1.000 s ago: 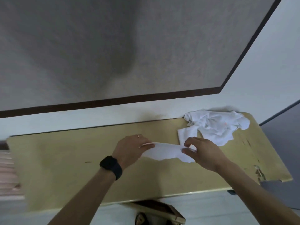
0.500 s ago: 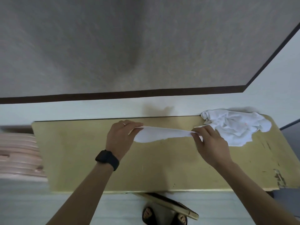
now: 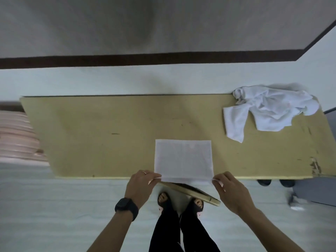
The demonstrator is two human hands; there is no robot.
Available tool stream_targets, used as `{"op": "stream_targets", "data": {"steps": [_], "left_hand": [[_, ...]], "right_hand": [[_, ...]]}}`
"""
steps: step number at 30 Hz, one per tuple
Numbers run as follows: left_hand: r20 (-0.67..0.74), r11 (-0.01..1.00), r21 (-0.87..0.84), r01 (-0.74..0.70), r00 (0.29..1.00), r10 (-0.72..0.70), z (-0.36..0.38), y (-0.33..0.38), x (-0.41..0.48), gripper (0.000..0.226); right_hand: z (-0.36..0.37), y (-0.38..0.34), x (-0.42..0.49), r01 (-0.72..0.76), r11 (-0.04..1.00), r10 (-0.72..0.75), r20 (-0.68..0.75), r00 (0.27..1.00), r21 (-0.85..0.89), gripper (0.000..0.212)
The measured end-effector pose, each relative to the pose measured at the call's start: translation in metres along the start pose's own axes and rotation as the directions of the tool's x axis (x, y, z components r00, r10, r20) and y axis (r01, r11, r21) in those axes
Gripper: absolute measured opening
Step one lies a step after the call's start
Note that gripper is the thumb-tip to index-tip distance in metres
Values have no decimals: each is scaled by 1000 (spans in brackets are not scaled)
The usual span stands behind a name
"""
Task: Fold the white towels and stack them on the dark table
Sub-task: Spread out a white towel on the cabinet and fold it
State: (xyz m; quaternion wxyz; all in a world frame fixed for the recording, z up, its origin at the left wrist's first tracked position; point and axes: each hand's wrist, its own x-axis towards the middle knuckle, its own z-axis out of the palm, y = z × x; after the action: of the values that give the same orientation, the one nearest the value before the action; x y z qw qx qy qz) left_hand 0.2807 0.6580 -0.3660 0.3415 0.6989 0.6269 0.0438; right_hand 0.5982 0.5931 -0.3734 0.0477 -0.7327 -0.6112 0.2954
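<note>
A white towel (image 3: 183,158) lies spread flat as a rectangle on the yellowish table (image 3: 101,139), its near edge hanging just over the table's front edge. My left hand (image 3: 141,186) pinches the towel's near left corner. My right hand (image 3: 230,192) pinches the near right corner. A crumpled heap of white towels (image 3: 269,110) sits at the table's far right, one piece trailing toward the middle.
A wall with a dark band runs behind the table. Pink ribbed material (image 3: 18,139) lies at the left end. Below the table edge are my sandalled feet (image 3: 180,202) and a flat yellowish board (image 3: 196,194). The table's right front corner (image 3: 315,166) is chipped.
The towel was held stretched in the air between both hands; now it lies flat on the table, and both hands have drawn back to the front edge, still holding its corners.
</note>
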Motion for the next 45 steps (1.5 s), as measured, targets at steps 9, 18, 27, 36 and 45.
{"op": "stream_targets", "data": {"steps": [9,18,27,36,45], "left_hand": [[-85,901,-384,200,964,-250,-10,2,82,11],[-63,903,-340,261,952,-299,11,-8,132,22],[-113,947,-210,242,956,-269,18,-10,141,15],[-296,970,242,-18,951,91,33,-4,126,38],[14,897,408,-171,983,180,84,-17,113,62]], "right_hand": [[-4,-15,81,-279,849,346,-74,935,448,17],[19,-16,132,-359,787,474,-120,872,502,12],[24,-12,139,-367,850,460,-193,867,379,9],[45,-25,119,-223,973,223,-446,867,55,38],[95,-26,104,-87,981,42,-247,968,-173,65]]}}
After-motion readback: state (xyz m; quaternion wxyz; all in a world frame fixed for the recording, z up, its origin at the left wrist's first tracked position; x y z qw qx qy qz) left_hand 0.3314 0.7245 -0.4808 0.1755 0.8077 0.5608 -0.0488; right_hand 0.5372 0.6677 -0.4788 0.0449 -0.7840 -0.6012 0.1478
